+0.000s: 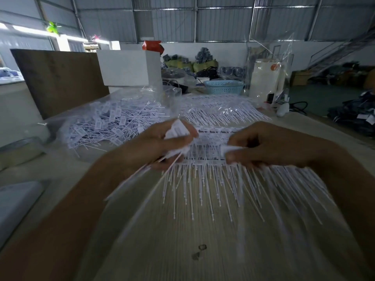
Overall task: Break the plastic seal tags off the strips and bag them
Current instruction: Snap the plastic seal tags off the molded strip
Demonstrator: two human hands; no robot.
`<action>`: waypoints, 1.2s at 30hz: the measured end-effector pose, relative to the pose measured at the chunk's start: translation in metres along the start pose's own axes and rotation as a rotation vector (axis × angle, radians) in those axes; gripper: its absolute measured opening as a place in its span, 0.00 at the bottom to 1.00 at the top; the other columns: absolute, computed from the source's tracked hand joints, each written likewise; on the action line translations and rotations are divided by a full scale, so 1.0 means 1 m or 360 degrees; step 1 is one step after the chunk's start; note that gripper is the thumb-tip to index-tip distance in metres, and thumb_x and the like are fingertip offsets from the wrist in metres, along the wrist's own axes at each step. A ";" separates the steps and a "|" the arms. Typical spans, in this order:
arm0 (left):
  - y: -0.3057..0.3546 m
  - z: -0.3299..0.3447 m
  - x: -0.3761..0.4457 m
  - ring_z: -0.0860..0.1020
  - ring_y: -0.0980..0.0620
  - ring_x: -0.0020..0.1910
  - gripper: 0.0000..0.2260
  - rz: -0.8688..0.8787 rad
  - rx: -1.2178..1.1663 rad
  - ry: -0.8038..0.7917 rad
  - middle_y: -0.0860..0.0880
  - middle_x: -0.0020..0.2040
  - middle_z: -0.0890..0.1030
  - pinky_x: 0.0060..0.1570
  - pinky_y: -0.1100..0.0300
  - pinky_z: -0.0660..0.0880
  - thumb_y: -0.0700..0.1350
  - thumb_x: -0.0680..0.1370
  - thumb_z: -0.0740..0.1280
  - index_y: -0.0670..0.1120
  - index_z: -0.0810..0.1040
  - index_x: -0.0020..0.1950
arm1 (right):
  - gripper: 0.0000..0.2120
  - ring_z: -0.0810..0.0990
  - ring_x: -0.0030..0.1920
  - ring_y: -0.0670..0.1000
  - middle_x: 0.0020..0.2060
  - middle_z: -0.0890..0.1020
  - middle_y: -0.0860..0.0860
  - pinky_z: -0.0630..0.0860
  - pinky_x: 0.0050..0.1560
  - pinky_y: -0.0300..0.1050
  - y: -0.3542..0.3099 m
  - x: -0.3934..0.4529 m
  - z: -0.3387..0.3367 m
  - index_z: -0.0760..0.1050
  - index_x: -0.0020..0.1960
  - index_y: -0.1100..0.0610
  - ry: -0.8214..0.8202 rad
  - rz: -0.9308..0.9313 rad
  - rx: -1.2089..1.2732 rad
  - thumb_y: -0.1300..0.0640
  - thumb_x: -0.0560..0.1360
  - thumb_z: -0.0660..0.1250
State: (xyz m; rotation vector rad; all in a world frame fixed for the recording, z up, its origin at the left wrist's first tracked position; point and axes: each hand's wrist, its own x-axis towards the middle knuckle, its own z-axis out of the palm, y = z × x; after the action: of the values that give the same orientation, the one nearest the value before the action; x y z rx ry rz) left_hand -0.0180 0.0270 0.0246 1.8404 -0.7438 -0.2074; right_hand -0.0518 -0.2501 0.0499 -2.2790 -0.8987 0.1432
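Your left hand (162,142) grips a bunch of loose tags (178,128) while your right hand (261,145) pinches the strip (207,151) over the desk (182,240) to snap more off, with the bag (113,126) waiting left of the strip.

A pale wood-grain tabletop (182,230) fills the foreground under dim light. Behind it stand a dark brown board (60,78) and a white box (127,67). A blue basket (224,87) sits farther back. The roof (203,17) is grey corrugated metal panels on steel frames. A metal staircase (341,49) rises at right above a green floor (320,96).
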 end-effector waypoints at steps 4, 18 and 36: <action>-0.004 0.040 0.016 0.68 0.50 0.21 0.13 0.0226 -0.0078 0.0494 0.42 0.31 0.77 0.20 0.64 0.64 0.49 0.83 0.61 0.39 0.73 0.56 | 0.14 0.76 0.25 0.47 0.30 0.82 0.55 0.70 0.25 0.37 -0.004 0.026 0.037 0.72 0.51 0.59 0.0310 -0.0018 0.0250 0.52 0.75 0.72; 0.002 0.041 0.011 0.76 0.60 0.26 0.07 0.0304 0.0003 0.0610 0.54 0.32 0.79 0.23 0.69 0.68 0.42 0.79 0.68 0.43 0.76 0.55 | 0.09 0.80 0.28 0.51 0.32 0.83 0.53 0.76 0.30 0.41 0.000 0.026 0.040 0.78 0.49 0.59 0.0198 0.0134 0.0228 0.52 0.78 0.69; 0.006 0.012 0.005 0.63 0.58 0.21 0.05 -0.0294 -0.0318 -0.0310 0.50 0.26 0.68 0.22 0.69 0.59 0.41 0.75 0.72 0.50 0.79 0.46 | 0.10 0.71 0.28 0.40 0.29 0.77 0.41 0.67 0.32 0.38 -0.017 0.027 0.042 0.85 0.47 0.47 0.0281 -0.0259 -0.0866 0.44 0.77 0.68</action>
State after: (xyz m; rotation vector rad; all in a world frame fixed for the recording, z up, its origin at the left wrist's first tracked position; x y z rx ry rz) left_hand -0.0221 0.0134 0.0263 1.7123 -0.6596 -0.5674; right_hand -0.0547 -0.2006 0.0315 -2.6362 -1.1239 -0.4175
